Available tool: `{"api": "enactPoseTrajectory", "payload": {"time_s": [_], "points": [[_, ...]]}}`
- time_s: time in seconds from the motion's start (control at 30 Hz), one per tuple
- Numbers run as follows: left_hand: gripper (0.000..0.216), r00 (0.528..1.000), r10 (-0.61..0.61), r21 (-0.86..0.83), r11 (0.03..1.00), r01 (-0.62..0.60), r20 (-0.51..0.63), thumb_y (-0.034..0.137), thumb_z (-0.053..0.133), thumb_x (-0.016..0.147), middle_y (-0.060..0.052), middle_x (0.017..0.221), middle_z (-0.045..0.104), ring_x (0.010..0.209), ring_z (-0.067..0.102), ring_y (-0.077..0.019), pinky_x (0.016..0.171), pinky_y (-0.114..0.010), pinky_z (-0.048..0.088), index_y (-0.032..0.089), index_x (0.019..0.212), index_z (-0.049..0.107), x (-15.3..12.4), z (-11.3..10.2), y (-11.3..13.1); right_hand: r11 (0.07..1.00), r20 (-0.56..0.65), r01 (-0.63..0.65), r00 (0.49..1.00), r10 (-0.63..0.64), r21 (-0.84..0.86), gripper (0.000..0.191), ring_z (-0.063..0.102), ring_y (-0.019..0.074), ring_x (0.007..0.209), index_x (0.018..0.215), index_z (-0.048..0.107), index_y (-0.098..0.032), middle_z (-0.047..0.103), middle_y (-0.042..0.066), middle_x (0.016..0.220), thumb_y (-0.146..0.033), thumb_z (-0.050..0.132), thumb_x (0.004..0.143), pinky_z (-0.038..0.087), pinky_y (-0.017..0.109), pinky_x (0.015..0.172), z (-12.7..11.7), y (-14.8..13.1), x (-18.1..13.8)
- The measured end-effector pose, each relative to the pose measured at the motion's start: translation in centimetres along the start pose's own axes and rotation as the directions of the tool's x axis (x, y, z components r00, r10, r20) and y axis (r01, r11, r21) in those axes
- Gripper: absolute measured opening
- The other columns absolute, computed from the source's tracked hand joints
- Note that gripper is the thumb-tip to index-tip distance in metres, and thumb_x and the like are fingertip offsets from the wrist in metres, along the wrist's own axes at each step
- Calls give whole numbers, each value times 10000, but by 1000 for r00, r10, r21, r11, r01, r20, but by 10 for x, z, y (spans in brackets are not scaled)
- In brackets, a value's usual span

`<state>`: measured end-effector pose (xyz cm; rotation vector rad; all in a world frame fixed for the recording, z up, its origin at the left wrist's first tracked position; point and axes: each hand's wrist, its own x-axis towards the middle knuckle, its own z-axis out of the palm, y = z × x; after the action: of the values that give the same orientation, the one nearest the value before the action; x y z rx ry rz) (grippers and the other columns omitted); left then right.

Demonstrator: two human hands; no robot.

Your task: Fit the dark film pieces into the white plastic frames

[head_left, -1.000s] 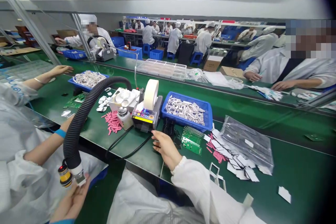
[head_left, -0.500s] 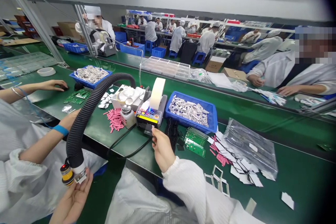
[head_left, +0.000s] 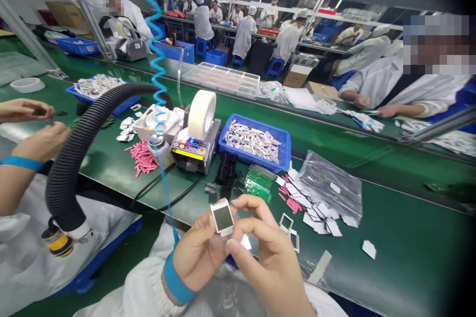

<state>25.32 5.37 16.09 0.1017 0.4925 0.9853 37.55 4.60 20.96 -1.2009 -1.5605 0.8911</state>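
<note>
My left hand [head_left: 203,250], a blue band at its wrist, holds a small white frame [head_left: 219,207] with a dark square screen [head_left: 223,218] in it, tilted up in front of me. My right hand [head_left: 266,245] is close against the frame's right side. Its fingers are curled, thumb and middle fingertips almost together; anything between them is too small to make out. Beyond the hands are green circuit boards [head_left: 258,189], a black strip [head_left: 226,171] and a tape dispenser [head_left: 193,151] carrying a cream tape roll [head_left: 202,115]. Loose white frames [head_left: 293,240] lie right of my hands.
A blue bin [head_left: 284,151] of white parts stands behind the boards. White cards [head_left: 323,218], pink strips [head_left: 290,198] and a clear bag [head_left: 332,183] lie to the right. A black hose [head_left: 61,173] arches left, near a co-worker's hands [head_left: 44,133]. A blue coiled cord [head_left: 159,67] hangs ahead.
My left hand has left the hose's end and come to the middle with the framed screen. My right hand has drawn back from the dispenser to meet it. The view has shifted.
</note>
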Motion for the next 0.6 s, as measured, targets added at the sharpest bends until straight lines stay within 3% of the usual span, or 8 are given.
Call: {"api": "enactPoseTrajectory", "payload": {"time_s": [0.13, 0.37, 0.6], "points": [[273, 999, -11, 13, 1000, 10, 30, 238, 721, 667, -6, 915, 714, 851, 621, -124, 870, -282, 440, 202, 935, 682, 5, 7, -6, 972, -124, 35, 990, -66, -234, 168, 513, 267, 991, 610, 570, -211, 517, 77, 1063, -212, 553, 777, 447, 410, 785, -5, 2, 2], [241, 1000, 9, 15, 1000, -9, 7, 210, 721, 673, 1, 886, 741, 843, 643, -99, 838, -224, 470, 205, 912, 694, 6, 11, -5, 990, -161, -16, 987, -7, -142, 132, 528, 250, 965, 630, 575, -212, 542, 66, 1009, -206, 555, 760, 417, 398, 797, -6, 12, 10], [228, 998, 9, 28, 1000, -11, 59, 225, 714, 684, 18, 881, 747, 810, 653, -90, 780, -196, 496, 220, 911, 698, 6, 12, -4, 984, -143, -34, 990, 8, -176, 124, 536, 239, 942, 633, 566, -213, 567, 45, 986, -197, 550, 756, 398, 392, 796, -8, 13, 12]]}}
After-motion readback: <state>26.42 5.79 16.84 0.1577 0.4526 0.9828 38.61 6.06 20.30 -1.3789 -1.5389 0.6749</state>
